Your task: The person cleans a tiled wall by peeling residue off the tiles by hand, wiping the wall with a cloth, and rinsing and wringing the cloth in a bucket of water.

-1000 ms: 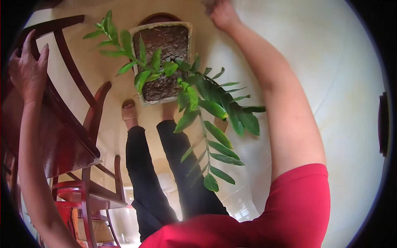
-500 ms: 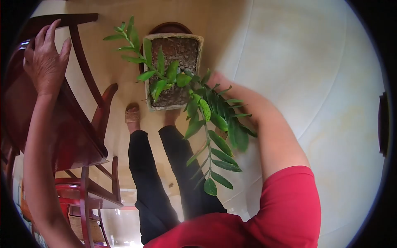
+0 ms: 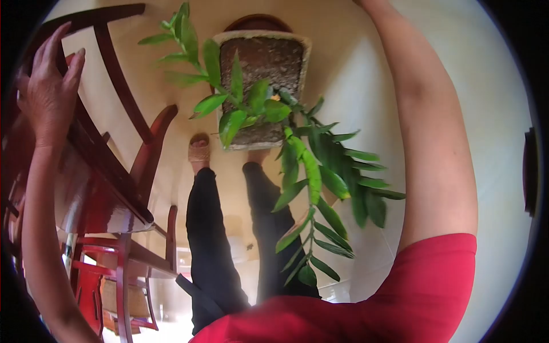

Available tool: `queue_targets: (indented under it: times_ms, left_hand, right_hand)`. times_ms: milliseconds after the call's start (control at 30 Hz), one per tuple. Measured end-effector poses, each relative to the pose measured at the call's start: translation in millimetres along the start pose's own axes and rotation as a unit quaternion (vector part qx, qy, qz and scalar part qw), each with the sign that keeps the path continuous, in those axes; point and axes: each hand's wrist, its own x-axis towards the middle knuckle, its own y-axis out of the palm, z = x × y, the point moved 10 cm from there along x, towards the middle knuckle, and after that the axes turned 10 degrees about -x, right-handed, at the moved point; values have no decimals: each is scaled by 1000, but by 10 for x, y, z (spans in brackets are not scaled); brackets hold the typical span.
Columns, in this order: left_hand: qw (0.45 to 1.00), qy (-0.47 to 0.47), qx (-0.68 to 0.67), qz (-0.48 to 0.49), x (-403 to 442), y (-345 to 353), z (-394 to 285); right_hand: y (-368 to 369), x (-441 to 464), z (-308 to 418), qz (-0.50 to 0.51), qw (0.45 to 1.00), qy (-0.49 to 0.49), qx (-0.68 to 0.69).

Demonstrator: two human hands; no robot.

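My left hand (image 3: 50, 94) is at the dark red wooden chair (image 3: 108, 194) on the left, its fingers stretched and apart. It appears to rest on the chair, though the contact is hard to make out. My right forearm (image 3: 423, 86) reaches up past the top edge, and the hand itself is cut off there. Between my arms stands a potted plant (image 3: 260, 100) with glossy green leaves. Its stems lean out over both sides of the rectangular pot (image 3: 306, 63), which holds dry brown soil (image 3: 269, 60).
Behind the pot shows a round brown rim (image 3: 257, 22). My sandalled foot (image 3: 199, 150) stands just in front of the pot. A second red wooden chair (image 3: 123, 286) is at the lower left. Pale floor tiles (image 3: 366, 240) lie to the right.
My right hand has moved from behind the leaves beside the pot up and out of view. The view has shifted, so pot and plant appear farther right. My left hand stays at the chair.
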Motion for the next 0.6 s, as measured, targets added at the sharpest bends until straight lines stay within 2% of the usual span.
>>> queue_targets:
  times_ms: [33,67,100,133,167,233,267,300,367,400,467,533,600]
  left_hand:
    - [1000,3,-5,-1,-12,23,-15]
    - [997,-35,-69,-8,-43,54,28]
    - [998,3,-56,-13,-31,47,-29]
    - [998,39,-46,-19,-14,5,-73]
    - [998,37,-48,-34,10,-111,-134]
    - [997,21,-37,-65,29,-359,-264]
    - [994,-42,-91,-41,35,-402,-252]
    - [990,-76,-116,-21,-16,-307,-141]
    - [991,-79,-99,-42,-30,-430,-206]
    - [990,-93,-100,-43,-36,-475,-210]
    - [984,-122,-125,-10,-59,-511,-223]
    - [980,-131,-148,3,-67,-594,-218]
    - [977,-137,-160,15,-41,-614,-207]
  right_hand:
    - [66,-143,307,51,998,-26,26]
    - [109,-313,584,103,992,-49,49]
    - [100,-495,792,154,983,-71,68]
    - [181,-785,1173,195,960,-138,143]
    - [255,-1101,1545,247,923,-197,220]
    - [99,-1839,1881,311,862,-191,351]
    - [-64,-2283,1970,342,818,-149,439]
    - [-252,-2726,1976,371,751,-75,541]
    - [-638,-3375,1726,394,574,82,713]
    - [-896,-3564,1517,429,468,132,761]
    - [-1737,-3395,412,503,202,227,809]
    - [-2766,-3068,-854,525,5,294,799]
    - [-1915,-3507,63,492,228,234,807]
